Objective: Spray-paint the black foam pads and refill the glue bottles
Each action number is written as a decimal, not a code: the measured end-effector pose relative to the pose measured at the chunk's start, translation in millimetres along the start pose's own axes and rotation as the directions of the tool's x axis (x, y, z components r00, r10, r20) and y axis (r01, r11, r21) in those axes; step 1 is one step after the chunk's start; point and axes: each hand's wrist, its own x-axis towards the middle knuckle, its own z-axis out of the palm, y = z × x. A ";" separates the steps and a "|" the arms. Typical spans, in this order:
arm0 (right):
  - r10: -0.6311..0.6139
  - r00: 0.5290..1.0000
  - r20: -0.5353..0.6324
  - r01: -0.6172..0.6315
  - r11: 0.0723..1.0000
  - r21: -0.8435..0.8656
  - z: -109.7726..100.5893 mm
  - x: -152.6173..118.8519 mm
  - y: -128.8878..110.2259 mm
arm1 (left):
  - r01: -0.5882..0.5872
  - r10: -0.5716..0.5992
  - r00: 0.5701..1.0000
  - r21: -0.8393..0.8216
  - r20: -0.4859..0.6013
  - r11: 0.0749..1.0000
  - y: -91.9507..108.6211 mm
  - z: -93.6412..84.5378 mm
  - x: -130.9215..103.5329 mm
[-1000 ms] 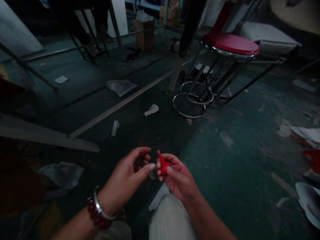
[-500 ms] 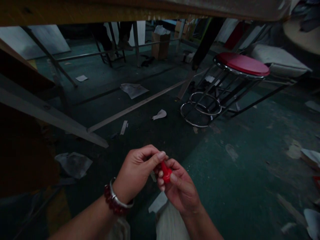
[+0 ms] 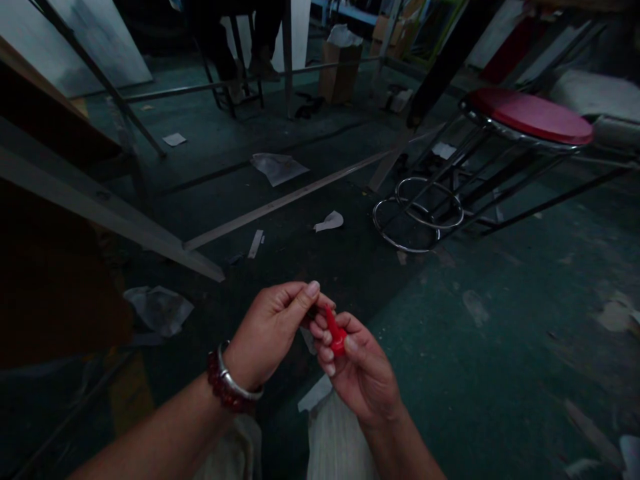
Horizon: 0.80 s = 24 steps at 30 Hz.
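A small red nozzle cap point(image 3: 337, 337), with a wide ribbed base and a thin pointed tip, is pinched between the thumb and fingers of my right hand point(image 3: 364, 373). Its tip points up and slightly left. Just left of the tip is my left hand point(image 3: 280, 330), thumb pressed against the forefinger; whatever it pinches, if anything, is too small or hidden to make out. Some fingertips of the two hands meet behind the cap. A silver bangle and a dark red bead bracelet point(image 3: 231, 387) circle my left wrist.
A red-topped metal stool point(image 3: 530, 115) stands at the right. A metal table frame point(image 3: 280, 205) crosses the floor ahead. Scraps of paper point(image 3: 330, 221) and plastic sheet point(image 3: 159, 310) lie about. Farther back are a person's legs point(image 3: 220, 47) and a brown paper bag point(image 3: 340, 72).
My left thumb has come off the cap's tip and moved slightly up and left, baring the point. The view has tipped down, and the tabletop edge has left the top of the frame.
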 end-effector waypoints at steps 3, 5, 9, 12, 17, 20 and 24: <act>0.000 1.000 -0.022 0.000 1.000 0.007 -3.3 3.6 2.9 | -0.001 0.001 1.000 0.018 0.025 1.000 -1.1 -4.8 1.6; 0.004 0.999 -0.035 -0.004 1.000 0.001 -5.4 5.9 4.6 | 0.006 -0.007 1.000 0.027 0.029 1.000 -1.1 -7.2 2.2; -0.003 0.998 -0.058 -0.001 0.997 -0.072 -5.6 9.3 8.9 | 0.011 -0.010 1.000 0.021 -0.028 1.000 -0.2 -12.1 1.9; -0.067 0.994 -0.088 0.050 0.983 -0.178 -3.8 12.2 16.8 | 0.022 -0.021 0.997 0.016 -0.070 1.000 -2.5 -17.9 4.9; -0.308 0.926 -0.217 0.184 0.873 -0.452 2.2 35.1 25.4 | 0.037 -0.029 0.985 0.045 -0.168 0.998 -1.0 -20.8 43.0; -0.498 0.828 -0.259 0.284 0.770 -0.571 22.7 60.0 8.5 | -0.038 0.053 0.982 0.086 -0.180 0.996 25.4 -4.4 78.6; -0.674 0.709 -0.209 0.411 0.635 -0.654 77.4 80.9 -32.9 | -0.078 0.066 0.980 -0.062 -0.188 0.995 90.6 30.8 97.4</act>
